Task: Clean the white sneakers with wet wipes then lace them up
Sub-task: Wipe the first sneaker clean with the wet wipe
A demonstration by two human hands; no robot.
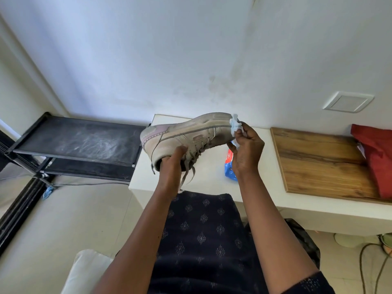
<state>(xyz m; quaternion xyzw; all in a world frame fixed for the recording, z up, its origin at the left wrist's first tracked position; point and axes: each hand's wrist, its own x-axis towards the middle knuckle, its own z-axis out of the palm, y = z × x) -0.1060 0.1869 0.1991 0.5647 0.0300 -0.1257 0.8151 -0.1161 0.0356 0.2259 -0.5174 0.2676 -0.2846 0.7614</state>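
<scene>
Sneaker [186,134] held above the counter [207,183], long axis left-right, toe right, heel left, sole facing away. My left hand [171,164] grips its collar; my right hand [246,149] pinches a wet wipe [235,127] against the toe.

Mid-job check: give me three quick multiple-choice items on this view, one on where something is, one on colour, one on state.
1. The blue wipes pack lies: A on the white table; B on the black rack; C on the floor.
2. The cloth at the right is: A green; B red; C yellow.
3. The sneaker is: A standing on the table; B held in the air; C on the rack.

A: it lies on the tabletop behind the right hand.
B: plainly red.
B: the left hand lifts it.
</scene>
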